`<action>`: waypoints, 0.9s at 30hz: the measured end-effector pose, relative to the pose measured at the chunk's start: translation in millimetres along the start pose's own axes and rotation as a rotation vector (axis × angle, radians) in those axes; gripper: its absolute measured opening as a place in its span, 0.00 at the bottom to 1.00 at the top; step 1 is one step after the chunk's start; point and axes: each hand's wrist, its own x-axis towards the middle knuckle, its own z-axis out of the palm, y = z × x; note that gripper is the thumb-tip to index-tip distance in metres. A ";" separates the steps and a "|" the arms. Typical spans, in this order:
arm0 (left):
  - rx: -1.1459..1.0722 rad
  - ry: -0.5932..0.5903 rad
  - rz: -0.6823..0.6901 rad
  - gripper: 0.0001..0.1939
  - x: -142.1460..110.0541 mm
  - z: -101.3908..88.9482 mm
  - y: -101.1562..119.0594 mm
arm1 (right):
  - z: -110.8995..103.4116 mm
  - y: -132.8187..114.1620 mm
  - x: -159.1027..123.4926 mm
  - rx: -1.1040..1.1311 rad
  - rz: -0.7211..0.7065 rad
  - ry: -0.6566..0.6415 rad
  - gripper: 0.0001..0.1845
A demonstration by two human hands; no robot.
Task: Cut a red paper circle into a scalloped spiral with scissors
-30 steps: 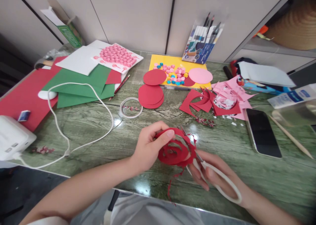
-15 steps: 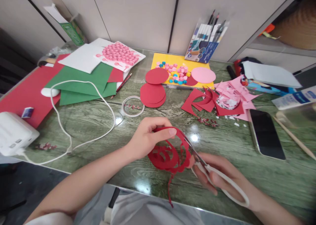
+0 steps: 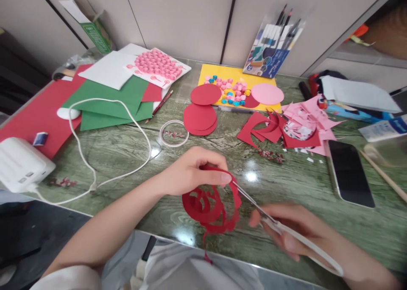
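Observation:
My left hand (image 3: 199, 171) pinches the upper edge of a red paper cutout (image 3: 203, 209), a spiral strip with a scalloped outer edge that hangs over the front of the table. A thin red strip dangles from its bottom. White-handled scissors (image 3: 280, 226) are gripped in my right hand (image 3: 295, 230), which is slightly blurred. Their blade tips meet the red paper just beside my left thumb. Red paper circles (image 3: 200, 118) lie beyond my left hand, near a roll of white tape (image 3: 174, 133).
Yellow card (image 3: 206, 72) holds small paper rolls and a pink circle (image 3: 267, 94). Red and pink scraps (image 3: 299, 129) and a phone (image 3: 351, 173) lie on the right. A white charger (image 3: 25, 165) with a looped cable, green sheets (image 3: 111, 99) and a pencil (image 3: 160, 105) are on the left.
My right hand and the scissors have moved right and slightly down, with the blades looking closer together. The red spiral has swung left and hangs a little lower. My left hand keeps its pinch.

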 end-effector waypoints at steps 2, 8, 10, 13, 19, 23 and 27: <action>0.015 -0.041 -0.014 0.11 -0.6 -2.0 0.4 | -2.3 -0.8 -1.4 -0.071 0.030 -0.006 0.29; 0.117 -0.191 -0.050 0.12 -0.4 -8.2 2.1 | -7.0 -5.5 -4.1 -0.280 0.067 -0.017 0.31; 0.132 -0.250 -0.054 0.12 0.7 -9.9 2.0 | -7.9 -7.7 -4.5 -0.322 0.079 -0.052 0.30; 0.155 -0.320 -0.043 0.12 2.5 -11.4 0.9 | -9.3 -9.1 -5.2 -0.386 0.094 -0.065 0.29; 0.218 -0.400 -0.033 0.13 3.5 -10.7 -0.8 | -11.6 -7.5 -5.4 -0.529 0.058 -0.079 0.22; 0.226 -0.428 -0.051 0.12 3.7 -9.5 -1.9 | -13.8 -5.9 -3.4 -0.568 0.044 -0.125 0.18; 0.236 -0.441 -0.057 0.12 4.7 -9.4 -2.1 | -15.0 -5.6 -1.3 -0.556 0.064 -0.161 0.19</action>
